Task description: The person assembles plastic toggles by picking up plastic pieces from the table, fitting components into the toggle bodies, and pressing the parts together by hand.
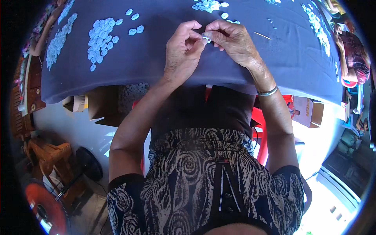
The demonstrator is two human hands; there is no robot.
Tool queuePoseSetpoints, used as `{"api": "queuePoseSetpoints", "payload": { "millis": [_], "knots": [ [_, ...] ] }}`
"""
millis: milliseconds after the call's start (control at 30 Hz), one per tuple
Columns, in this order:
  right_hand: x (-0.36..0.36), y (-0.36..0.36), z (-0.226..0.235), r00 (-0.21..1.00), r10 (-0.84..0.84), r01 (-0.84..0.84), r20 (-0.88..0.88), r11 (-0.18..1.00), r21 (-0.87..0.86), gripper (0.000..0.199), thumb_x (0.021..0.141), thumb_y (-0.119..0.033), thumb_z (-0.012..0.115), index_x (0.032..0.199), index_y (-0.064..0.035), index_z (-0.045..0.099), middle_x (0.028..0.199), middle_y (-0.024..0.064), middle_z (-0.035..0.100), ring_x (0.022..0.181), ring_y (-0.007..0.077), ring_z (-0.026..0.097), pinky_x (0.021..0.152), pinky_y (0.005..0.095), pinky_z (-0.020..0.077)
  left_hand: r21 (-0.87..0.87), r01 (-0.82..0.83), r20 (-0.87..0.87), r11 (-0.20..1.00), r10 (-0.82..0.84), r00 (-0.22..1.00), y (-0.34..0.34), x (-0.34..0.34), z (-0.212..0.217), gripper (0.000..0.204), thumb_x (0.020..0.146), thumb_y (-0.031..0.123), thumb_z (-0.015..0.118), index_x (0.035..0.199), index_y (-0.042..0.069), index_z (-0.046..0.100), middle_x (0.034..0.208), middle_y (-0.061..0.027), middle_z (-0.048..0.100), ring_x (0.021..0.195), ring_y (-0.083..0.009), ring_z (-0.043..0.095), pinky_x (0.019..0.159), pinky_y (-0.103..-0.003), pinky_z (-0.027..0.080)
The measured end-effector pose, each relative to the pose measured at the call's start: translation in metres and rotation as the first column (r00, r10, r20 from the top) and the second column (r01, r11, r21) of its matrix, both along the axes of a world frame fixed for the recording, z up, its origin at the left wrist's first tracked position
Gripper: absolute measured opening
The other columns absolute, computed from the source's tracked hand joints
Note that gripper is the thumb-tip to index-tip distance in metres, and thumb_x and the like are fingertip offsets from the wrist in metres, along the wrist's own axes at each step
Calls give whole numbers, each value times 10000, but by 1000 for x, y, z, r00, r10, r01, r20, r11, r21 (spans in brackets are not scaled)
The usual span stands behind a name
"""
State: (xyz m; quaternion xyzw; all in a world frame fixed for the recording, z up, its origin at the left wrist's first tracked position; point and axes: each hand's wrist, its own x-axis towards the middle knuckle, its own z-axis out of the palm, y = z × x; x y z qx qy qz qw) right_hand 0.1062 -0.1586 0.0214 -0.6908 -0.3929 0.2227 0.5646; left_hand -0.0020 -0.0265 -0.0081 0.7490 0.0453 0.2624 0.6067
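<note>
Over the dark cloth-covered table [149, 58], my left hand [182, 55] and my right hand [235, 43] meet at the fingertips. Both are closed in a pinch on one small whitish plastic piece [207, 38], mostly covered by the fingers. Just beyond my hands is a pile of similar pale oval pieces [207, 5], with a few strays near my right fingers. A larger heap of oval pieces [101, 39] spreads to the left of my left hand. Right of my right hand lies a thin wooden stick [262, 36], with small dark bits [272, 22] beyond it.
More pale pieces lie along the table's left [60, 41] and right [319, 29] sides, near other people's arms. An open cardboard box [107, 103] stands below the table edge, another box [307, 111] at right. A red fan [45, 207] is at lower left.
</note>
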Motion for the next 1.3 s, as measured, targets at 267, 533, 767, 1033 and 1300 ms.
{"api": "queuePoseSetpoints", "payload": {
  "millis": [267,533,767,1033,1300],
  "knots": [
    [-11,5,2,983,-110,118,144,992,-47,142,901,-172,624,931,-35,649,670,24,609,612,61,562,548,229,472,-92,-34,32,995,37,999,-3,0,-1,335,840,-37,624,1145,35,509,822,-22,615,690,-50,566,583,-185,477],
    [-20,8,-3,972,-181,187,150,982,-28,141,906,-171,610,920,-33,635,608,29,595,507,68,564,463,232,480,-102,-30,32,994,34,999,0,-1,-2,312,833,-34,633,1115,24,514,832,-35,615,704,-68,584,596,-205,506],
    [-17,7,-3,982,-170,175,88,983,-50,173,907,-207,616,930,-39,645,657,32,618,537,71,573,472,229,485,-92,-16,26,996,18,1000,1,1,-4,334,837,-22,642,1132,23,491,849,-46,625,720,-71,585,600,-212,506],
    [7,-16,22,964,-254,254,-83,967,-11,188,924,-196,595,1002,-29,631,733,21,615,628,50,543,493,186,469,-139,-3,53,990,10,999,11,1,2,325,852,-9,636,1138,20,484,841,-57,629,702,-80,581,598,-204,492],
    [25,-29,6,888,-173,212,426,976,-47,109,854,-107,658,937,-37,669,786,32,644,697,96,598,622,235,476,-51,-96,83,994,100,991,17,2,-2,299,845,0,653,1111,27,517,830,-32,615,699,-64,571,587,-196,490]
  ]
}}
